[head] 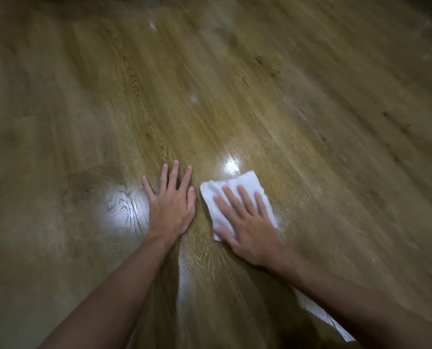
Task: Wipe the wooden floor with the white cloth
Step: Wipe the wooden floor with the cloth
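Pressing flat, fingers straight, the right hand (250, 222) covers the white cloth (237, 197); left hand (171, 202) is laid flat, fingers spread, on wooden floor (235, 84) just beside.

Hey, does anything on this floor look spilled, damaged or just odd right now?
Nothing looks spilled or damaged. The right hand presses the white cloth flat on the wooden floor; the left hand rests flat beside it. The bright patches look like light glare, and a small pale speck lies farther ahead.
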